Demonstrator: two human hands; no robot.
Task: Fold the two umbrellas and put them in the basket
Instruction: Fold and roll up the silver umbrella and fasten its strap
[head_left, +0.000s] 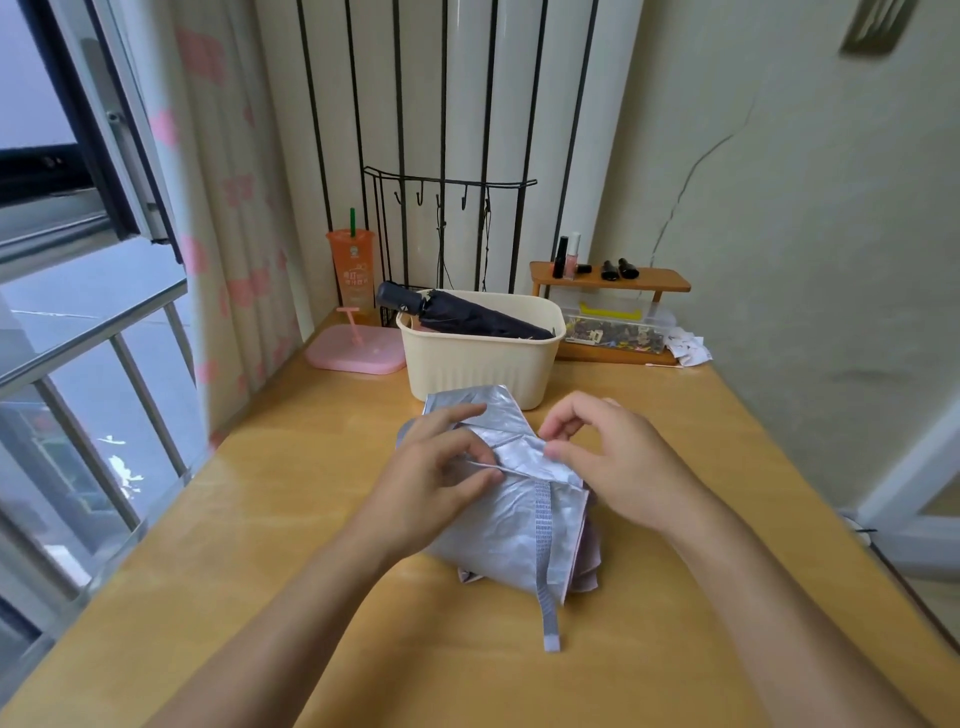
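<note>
A silver umbrella (511, 525) lies collapsed on the wooden table (291, 545), its canopy loose and its closing strap trailing toward me. My left hand (441, 467) grips a fold of the silver fabric on the left side. My right hand (613, 457) pinches a fabric edge near the middle with thumb and fingertips. Behind them stands a cream basket (483, 364). A folded black umbrella (462, 314) lies slanted inside it, handle poking over the left rim.
A pink tray (356, 353) and an orange cup (352, 270) sit left of the basket. A small wooden shelf (610, 280) with cosmetics and a clear box (618, 327) stand at the back right. A window with a curtain lies to the left, a wall to the right.
</note>
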